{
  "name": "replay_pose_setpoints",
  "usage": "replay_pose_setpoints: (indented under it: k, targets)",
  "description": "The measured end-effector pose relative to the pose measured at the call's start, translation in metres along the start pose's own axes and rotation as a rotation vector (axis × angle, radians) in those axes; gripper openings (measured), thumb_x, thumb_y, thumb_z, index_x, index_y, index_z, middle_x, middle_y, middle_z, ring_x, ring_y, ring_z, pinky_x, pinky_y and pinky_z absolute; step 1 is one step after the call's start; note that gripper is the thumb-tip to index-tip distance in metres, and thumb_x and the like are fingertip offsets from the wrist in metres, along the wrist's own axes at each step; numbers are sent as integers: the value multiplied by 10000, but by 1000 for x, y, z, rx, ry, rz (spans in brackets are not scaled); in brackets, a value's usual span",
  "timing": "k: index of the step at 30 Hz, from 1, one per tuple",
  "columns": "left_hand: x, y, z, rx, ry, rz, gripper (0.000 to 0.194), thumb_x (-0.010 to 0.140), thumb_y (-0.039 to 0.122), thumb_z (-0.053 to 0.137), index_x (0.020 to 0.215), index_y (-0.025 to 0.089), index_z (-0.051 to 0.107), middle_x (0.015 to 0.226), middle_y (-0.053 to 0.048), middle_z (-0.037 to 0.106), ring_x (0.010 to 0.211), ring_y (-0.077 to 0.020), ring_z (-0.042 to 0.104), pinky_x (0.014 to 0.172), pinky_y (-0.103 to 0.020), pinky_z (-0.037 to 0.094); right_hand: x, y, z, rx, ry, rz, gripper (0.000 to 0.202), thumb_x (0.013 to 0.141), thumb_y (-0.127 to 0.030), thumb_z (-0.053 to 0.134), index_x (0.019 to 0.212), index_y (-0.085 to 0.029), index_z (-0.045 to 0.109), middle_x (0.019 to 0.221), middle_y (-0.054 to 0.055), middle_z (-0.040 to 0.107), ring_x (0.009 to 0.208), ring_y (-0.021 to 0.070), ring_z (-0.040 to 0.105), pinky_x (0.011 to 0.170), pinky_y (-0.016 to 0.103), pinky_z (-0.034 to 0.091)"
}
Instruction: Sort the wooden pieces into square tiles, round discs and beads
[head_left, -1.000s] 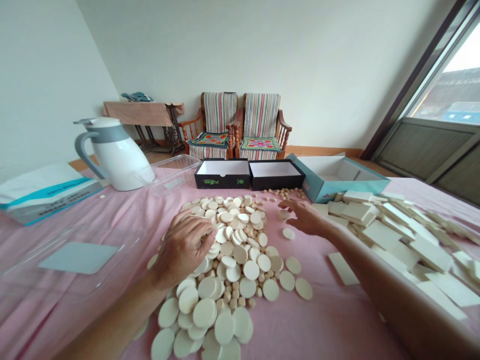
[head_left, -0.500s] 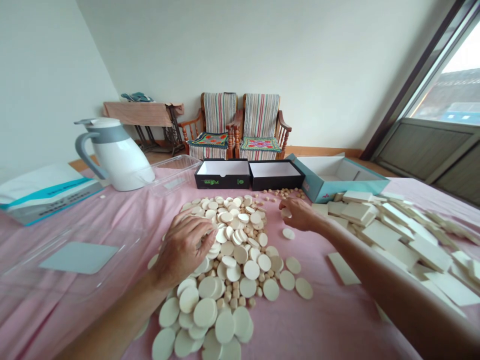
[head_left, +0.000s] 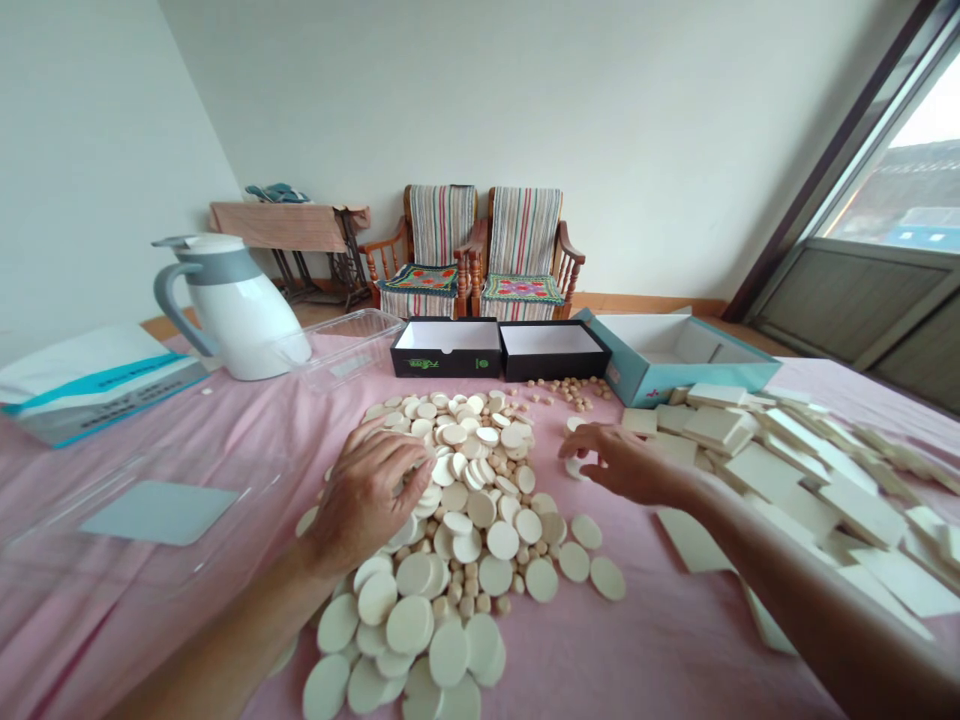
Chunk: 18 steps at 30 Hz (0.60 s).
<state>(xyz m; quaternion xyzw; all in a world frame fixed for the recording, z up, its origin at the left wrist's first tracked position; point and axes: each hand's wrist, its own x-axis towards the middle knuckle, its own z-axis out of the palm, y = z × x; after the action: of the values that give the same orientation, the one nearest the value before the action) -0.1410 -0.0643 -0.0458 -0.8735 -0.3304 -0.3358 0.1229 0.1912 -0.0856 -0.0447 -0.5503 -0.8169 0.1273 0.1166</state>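
Note:
My left hand (head_left: pixel 375 487) lies over the left side of a heap of round wooden discs (head_left: pixel 480 510), its fingers loosely spread and resting on them. Small wooden cubes (head_left: pixel 466 590) show between the discs. Right of the heap, my right hand (head_left: pixel 619 462) hovers low with thumb and fingers apart. Beneath its fingertips is a loose disc (head_left: pixel 574 468), partly covered by them; whether they touch it I cannot tell. Just beyond the fingers a second disc (head_left: pixel 575 424) lies on the pink cloth (head_left: pixel 600 660).
Two black boxes with white insides (head_left: pixel 446 360) (head_left: pixel 555 362) and a teal box (head_left: pixel 690 370) stand at the back. Rectangular wooden pieces (head_left: pixel 787 480) are piled right. Small wooden pieces (head_left: pixel 581 388) lie before the boxes. Left are a jug (head_left: pixel 244 315), clear plastic trays (head_left: pixel 157 515) and a bag (head_left: pixel 105 390).
My right hand has let go of a disc, which now lies on the cloth, and has drawn back nearer me over the other loose disc. My left hand stays in place.

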Motion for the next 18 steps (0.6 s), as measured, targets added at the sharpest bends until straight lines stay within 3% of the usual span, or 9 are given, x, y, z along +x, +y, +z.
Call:
replay_pose_setpoints:
  k: [3, 7, 14, 18]
  targets:
    - [0, 0, 0, 0, 4, 6, 91, 867, 216, 538, 864, 205, 628, 881, -21, 702, 856, -187, 638, 968, -429, 415, -10, -11, 5, -48, -18, -24, 339, 720, -40, 549, 1002, -189, 663, 1075, 106, 644, 993, 218, 592, 860, 323, 448]
    - [0, -1, 1, -1, 7, 4, 89, 868, 212, 537, 872, 203, 626, 888, -24, 703, 860, -186, 639, 985, -433, 409, -11, -9, 11, -61, 12, -39, 313, 714, -44, 541, 973, -180, 653, 1035, 106, 630, 973, 209, 583, 848, 304, 441]
    - [0, -1, -1, 0, 11, 7, 91, 864, 210, 537, 869, 205, 628, 885, -21, 706, 856, -186, 644, 978, -433, 414, 9, 12, -5, -105, 313, 87, 171, 711, -116, 525, 846, -165, 618, 848, 75, 621, 793, 186, 556, 729, 276, 427]
    - [0, -1, -1, -7, 14, 3, 91, 859, 211, 540, 868, 207, 631, 888, -23, 706, 859, -188, 645, 965, -424, 421, 22, 23, -8, -107, 344, 97, 163, 743, -145, 513, 857, -175, 626, 854, 67, 640, 806, 184, 559, 747, 274, 424]
